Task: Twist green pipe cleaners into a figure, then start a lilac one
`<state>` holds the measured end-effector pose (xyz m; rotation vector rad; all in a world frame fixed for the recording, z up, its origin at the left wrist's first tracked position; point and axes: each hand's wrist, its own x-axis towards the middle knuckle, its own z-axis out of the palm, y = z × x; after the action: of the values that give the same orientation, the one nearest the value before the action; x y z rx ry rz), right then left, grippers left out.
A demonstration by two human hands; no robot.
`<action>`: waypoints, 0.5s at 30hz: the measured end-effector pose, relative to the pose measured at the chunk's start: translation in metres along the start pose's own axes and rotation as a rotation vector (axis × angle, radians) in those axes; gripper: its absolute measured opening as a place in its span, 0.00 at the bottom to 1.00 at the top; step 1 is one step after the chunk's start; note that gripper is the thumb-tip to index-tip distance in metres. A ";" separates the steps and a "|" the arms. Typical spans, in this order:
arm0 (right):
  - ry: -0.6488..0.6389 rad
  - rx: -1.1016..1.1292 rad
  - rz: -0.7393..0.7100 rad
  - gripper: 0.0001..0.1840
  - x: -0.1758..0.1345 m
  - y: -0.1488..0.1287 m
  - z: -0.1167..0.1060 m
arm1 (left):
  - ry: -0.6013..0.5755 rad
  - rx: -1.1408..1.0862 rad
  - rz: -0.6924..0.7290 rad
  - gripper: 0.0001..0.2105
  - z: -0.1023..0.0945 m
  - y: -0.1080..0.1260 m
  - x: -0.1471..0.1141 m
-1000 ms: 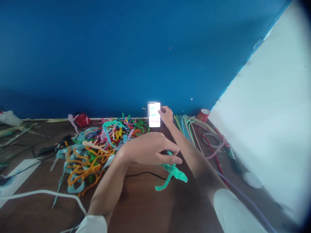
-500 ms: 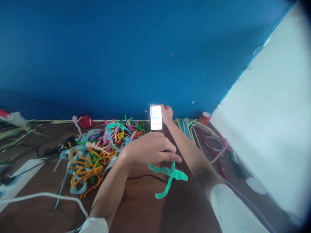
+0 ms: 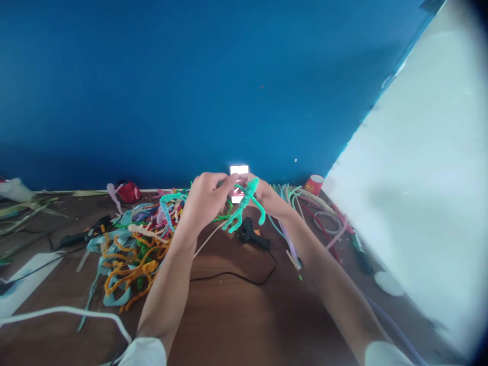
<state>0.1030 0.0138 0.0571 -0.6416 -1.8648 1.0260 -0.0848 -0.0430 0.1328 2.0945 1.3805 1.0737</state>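
A turquoise pipe-cleaner figure (image 3: 246,200) with several fuzzy limbs is up in front of the phone. My left hand (image 3: 208,198) is closed, thumb and fingertips pinching one of its limbs. From the other side my right hand (image 3: 267,195) meets it, fingers bent at the figure's upper part, which partly hides them. Behind both hands a lit phone (image 3: 239,169) stands upright against the blue wall, its middle covered by my fingers. Below the figure lies a black glue gun (image 3: 253,236) with its cord on the table.
To the left is a heap of coloured pipe-cleaner pieces (image 3: 141,262). At the right lie straight pipe cleaners (image 3: 285,193), a red paper cup (image 3: 314,184) and a roll of cord (image 3: 328,222). A white cable (image 3: 68,309) crosses the front left of the brown table (image 3: 229,320).
My left hand has lifted the turquoise figure up and away from me. My right hand has let go of the phone and come to the figure. The glue gun is now uncovered.
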 end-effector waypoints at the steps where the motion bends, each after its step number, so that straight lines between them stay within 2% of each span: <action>1: -0.088 0.059 -0.023 0.31 -0.006 -0.009 0.003 | 0.054 0.012 -0.004 0.24 -0.001 0.000 0.000; 4: -0.120 0.263 0.010 0.39 -0.018 -0.027 0.017 | 0.133 0.081 -0.005 0.24 0.001 0.002 0.000; 5: -0.068 0.319 0.012 0.38 -0.020 -0.031 0.021 | 0.140 0.114 -0.003 0.25 0.003 0.003 0.000; 8: 0.071 0.405 0.049 0.27 -0.024 -0.042 0.024 | 0.173 0.232 0.019 0.25 0.010 0.009 0.001; 13: 0.083 0.472 0.173 0.19 -0.029 -0.059 0.011 | 0.164 0.517 0.145 0.24 0.019 0.020 0.004; 15: 0.135 0.452 0.204 0.16 -0.030 -0.065 0.009 | 0.151 0.600 0.176 0.25 0.021 0.022 0.004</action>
<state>0.1080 -0.0460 0.0968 -0.6171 -1.4035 1.4439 -0.0547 -0.0468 0.1366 2.6394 1.7890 0.9819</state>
